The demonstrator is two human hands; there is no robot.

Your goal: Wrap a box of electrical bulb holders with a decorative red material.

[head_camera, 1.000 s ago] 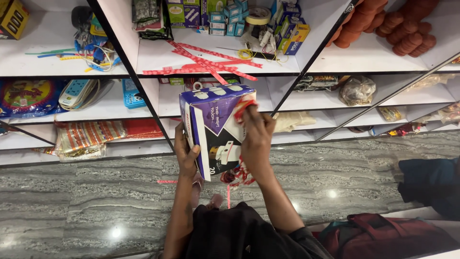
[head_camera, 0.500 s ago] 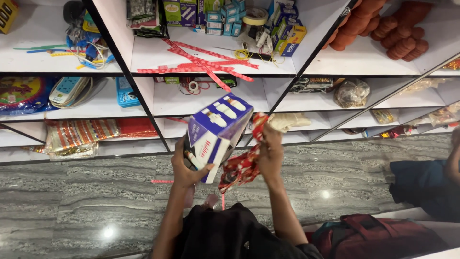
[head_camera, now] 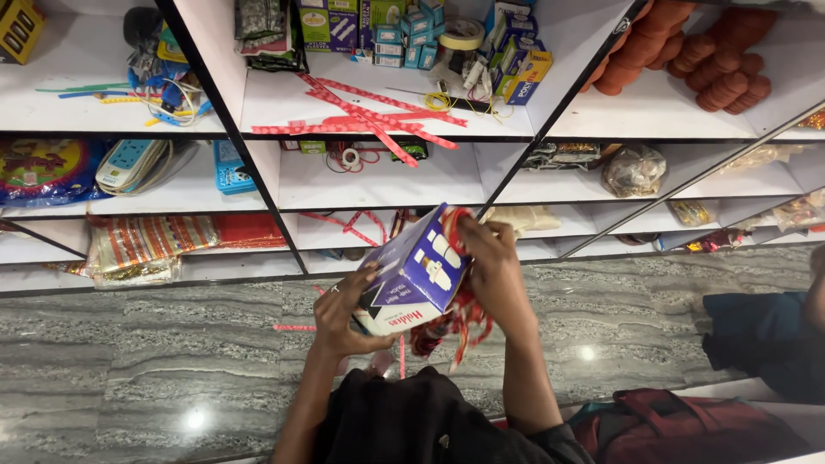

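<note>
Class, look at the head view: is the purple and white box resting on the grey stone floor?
No: the purple and white box is held up off the floor between the left hand and the right hand.

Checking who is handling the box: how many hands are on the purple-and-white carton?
2: the left hand holds the carton at its lower left; the right hand grips its upper right corner.

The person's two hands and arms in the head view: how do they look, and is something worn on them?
Both forearms are bare, with no sleeves reaching them. The left hand has a thin ring on one of its fingers. The right hand shows no ring, glove or watch from this side. No bracelet is visible on either wrist. A dark garment covers the body below the arms.
</note>
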